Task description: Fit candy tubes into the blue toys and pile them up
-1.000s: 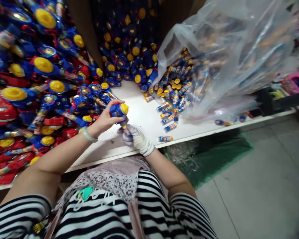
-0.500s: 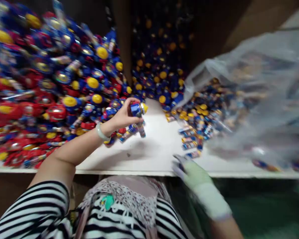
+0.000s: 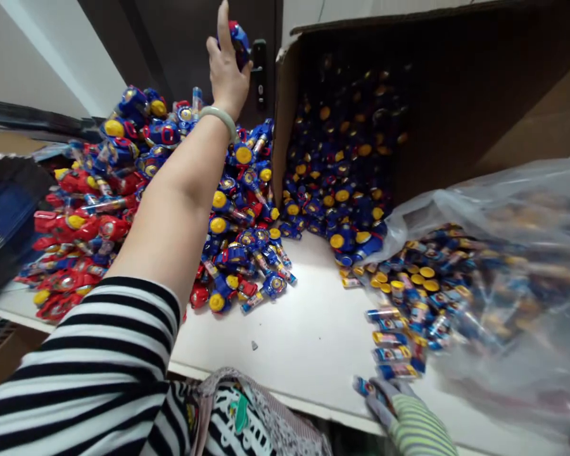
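Note:
My left hand (image 3: 228, 79), bare and with a pale bangle at the wrist, is raised high above the left pile. Its fingers and thumb are around a blue and red plastic toy (image 3: 240, 44), partly hidden by the hand. Below it is a heap of blue and red toys (image 3: 237, 253) with yellow caps and clear tubes attached. My right hand (image 3: 392, 405), in a striped glove with grey fingertips, is low at the table's front edge, closed on a small candy-filled tube (image 3: 362, 385). Just beyond lie several similar tubes (image 3: 393, 354) in a row.
A cardboard box (image 3: 285, 120) on its side, with blue toys inside, stands at the back. To the right, a clear plastic bag (image 3: 517, 380) spills tubes onto the white table (image 3: 308, 342). Dark packaging (image 3: 9, 215) is at far left; a dark door (image 3: 180, 50) is behind.
My left hand has gone from low over the table up and away above the pile with a toy. My right hand has closed on a tube near the row. The view has shifted.

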Motion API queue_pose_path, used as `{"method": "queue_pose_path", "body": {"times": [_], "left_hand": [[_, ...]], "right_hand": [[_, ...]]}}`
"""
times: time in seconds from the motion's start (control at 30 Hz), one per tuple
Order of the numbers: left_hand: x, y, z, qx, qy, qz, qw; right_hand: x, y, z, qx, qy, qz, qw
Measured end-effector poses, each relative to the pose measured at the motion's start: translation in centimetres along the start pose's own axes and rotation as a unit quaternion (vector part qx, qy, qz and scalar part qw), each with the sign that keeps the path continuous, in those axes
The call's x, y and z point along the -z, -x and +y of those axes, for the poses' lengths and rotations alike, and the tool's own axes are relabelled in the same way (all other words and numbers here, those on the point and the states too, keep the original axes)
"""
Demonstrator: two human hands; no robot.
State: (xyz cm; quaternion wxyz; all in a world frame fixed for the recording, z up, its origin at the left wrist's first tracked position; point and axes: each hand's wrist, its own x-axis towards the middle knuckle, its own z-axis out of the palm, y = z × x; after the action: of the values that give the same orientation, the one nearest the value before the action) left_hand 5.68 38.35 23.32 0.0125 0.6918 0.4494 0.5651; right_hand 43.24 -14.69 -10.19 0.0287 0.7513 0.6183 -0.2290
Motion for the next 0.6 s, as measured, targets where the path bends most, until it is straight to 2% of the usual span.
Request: {"method": "queue_pose_path", "body": {"times": [0.1, 0.17, 0.27, 0.3, 0.37, 0.43, 0.5, 0.53, 0.6], "left_hand": [[-2.4, 1.4, 0.0, 0.079, -0.045, -0.003, 0.996], [-3.5, 2.7, -0.3, 0.123, -0.107, -0.084, 0.983], [-3.7, 3.8, -1.3, 0.142, -0.207, -0.234, 0.939], [-3.4, 3.8, -1.6, 0.138, -0.224, -0.269, 0.926], [-2.6, 3.8, -1.5, 0.120, -0.235, -0.299, 0.917], [-1.5, 4.4, -0.1, 0.103, -0.243, -0.296, 0.918], [-0.7, 6.3, 2.6, 0.079, -0.257, -0.279, 0.922], [-0.5, 8.0, 4.2, 0.059, -0.267, -0.284, 0.919], [-0.9, 12.5, 7.4, 0.011, -0.287, -0.343, 0.895]], "right_hand": [[1.4, -0.3, -1.4, -0.010, 0.002, -0.048, 0.999], [2.2, 0.0, -2.2, -0.007, 0.007, -0.066, 0.998], [3.1, 0.4, -3.6, -0.004, 0.028, -0.047, 0.999], [3.2, 0.4, -4.0, -0.009, 0.036, -0.044, 0.998], [3.3, 0.3, -4.7, -0.021, 0.044, -0.044, 0.998], [3.3, -0.1, -5.1, -0.029, 0.040, -0.042, 0.998], [3.4, -1.0, -5.5, -0.027, 0.019, -0.034, 0.999], [3.5, -1.8, -5.7, -0.022, 0.007, -0.029, 0.999], [4.0, -3.7, -6.3, -0.009, -0.017, -0.013, 1.000]]}}
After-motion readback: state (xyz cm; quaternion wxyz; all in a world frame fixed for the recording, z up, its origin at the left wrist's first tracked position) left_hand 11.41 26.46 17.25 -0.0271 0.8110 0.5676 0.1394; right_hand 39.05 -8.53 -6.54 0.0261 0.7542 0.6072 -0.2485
